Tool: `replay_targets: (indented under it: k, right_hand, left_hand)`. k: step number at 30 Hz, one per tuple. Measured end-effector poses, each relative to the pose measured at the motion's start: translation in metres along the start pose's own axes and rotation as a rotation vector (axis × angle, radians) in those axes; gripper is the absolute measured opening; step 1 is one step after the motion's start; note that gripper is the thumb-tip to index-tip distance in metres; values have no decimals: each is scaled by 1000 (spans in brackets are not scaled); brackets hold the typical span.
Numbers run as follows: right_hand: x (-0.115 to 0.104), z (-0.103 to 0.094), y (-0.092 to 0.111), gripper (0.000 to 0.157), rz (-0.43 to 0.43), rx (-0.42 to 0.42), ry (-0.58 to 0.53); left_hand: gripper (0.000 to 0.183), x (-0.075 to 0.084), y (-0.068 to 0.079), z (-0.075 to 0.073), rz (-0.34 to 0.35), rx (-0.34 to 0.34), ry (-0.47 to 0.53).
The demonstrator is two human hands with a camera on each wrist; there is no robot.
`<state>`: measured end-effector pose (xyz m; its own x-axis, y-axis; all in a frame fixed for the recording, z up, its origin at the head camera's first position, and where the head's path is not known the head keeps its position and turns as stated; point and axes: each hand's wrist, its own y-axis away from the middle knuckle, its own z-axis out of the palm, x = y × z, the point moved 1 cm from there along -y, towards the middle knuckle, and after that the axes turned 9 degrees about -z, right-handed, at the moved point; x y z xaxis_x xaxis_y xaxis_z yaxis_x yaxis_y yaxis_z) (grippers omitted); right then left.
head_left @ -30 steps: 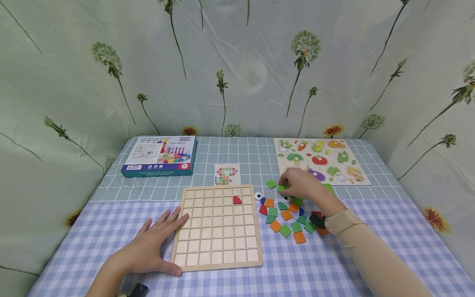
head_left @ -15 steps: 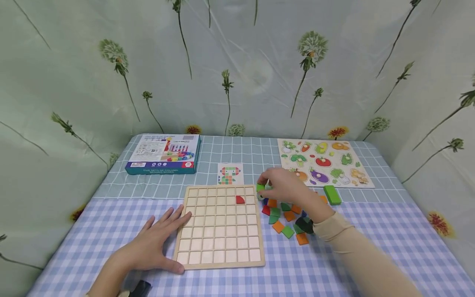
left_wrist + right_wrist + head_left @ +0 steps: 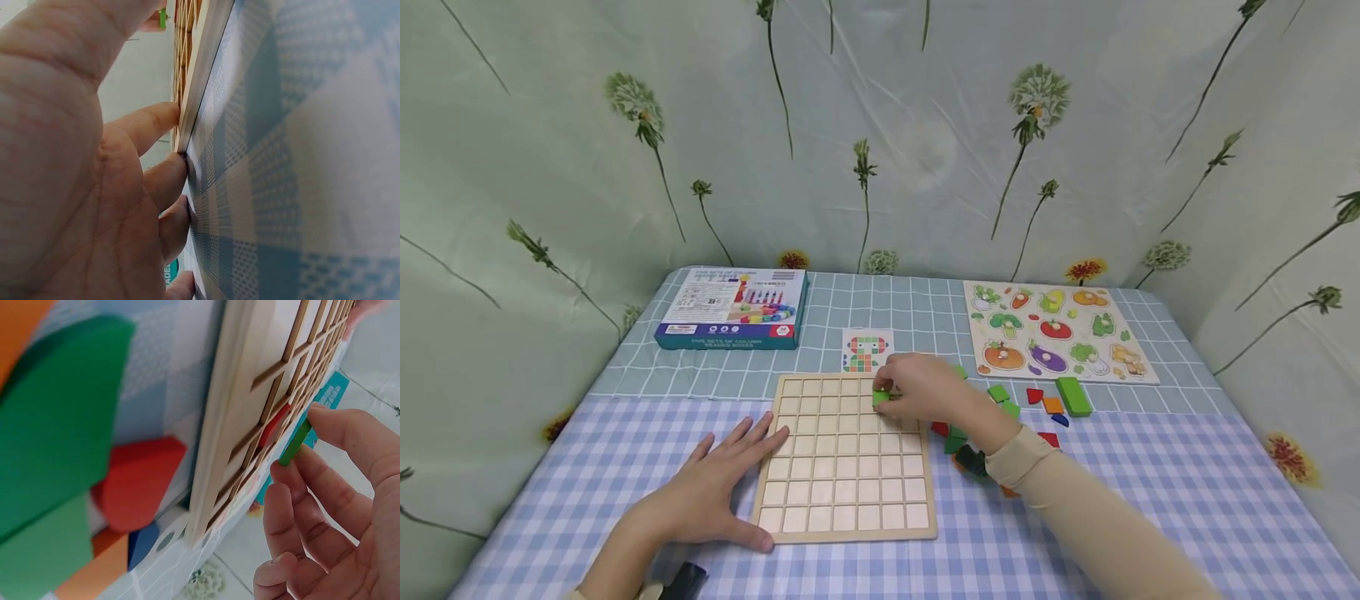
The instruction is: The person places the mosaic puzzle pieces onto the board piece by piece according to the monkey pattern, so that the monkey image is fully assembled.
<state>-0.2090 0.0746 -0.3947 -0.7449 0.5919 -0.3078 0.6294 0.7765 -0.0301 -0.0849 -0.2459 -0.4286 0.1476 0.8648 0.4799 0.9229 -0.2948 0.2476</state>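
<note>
A wooden grid board (image 3: pixel 832 471) lies flat on the tablecloth. My left hand (image 3: pixel 703 492) rests at its left edge with fingers spread, the thumb at the near left corner. Over the upper right cells, my right hand (image 3: pixel 925 390) pinches a light green square tile (image 3: pixel 881 397) between thumb and fingers. In the right wrist view the tile is held edge-on just above the grid, near a red quarter-circle piece (image 3: pixel 274 427) in a cell. That red piece is hidden by the hand in the head view.
Loose coloured pieces lie right of the board, partly under the right forearm, including an orange square (image 3: pixel 1053 406) and a green block (image 3: pixel 1073 397). Behind stand a small pattern card (image 3: pixel 867 349), a boxed set (image 3: pixel 730 308) and a vegetable puzzle board (image 3: pixel 1063 333).
My right hand has picked up the green tile from the loose pieces and carried it left over the board. The left hand has stayed at the board's edge.
</note>
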Motion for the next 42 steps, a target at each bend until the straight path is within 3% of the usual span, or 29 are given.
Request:
replay_targets:
  k: [17, 28, 36, 42]
  right_hand:
    - [-4, 6, -15, 17, -72, -59, 45]
    - [-5, 10, -19, 20, -35, -74, 29]
    - [-4, 8, -17, 17, -61, -63, 31]
    - [3, -2, -12, 18, -26, -36, -56]
  left_hand:
    - [134, 0, 2, 0, 5, -4, 7]
    - [133, 0, 2, 0, 11, 3, 17]
    - [133, 1, 2, 0, 12, 2, 20]
    - [133, 1, 1, 0, 7, -3, 19]
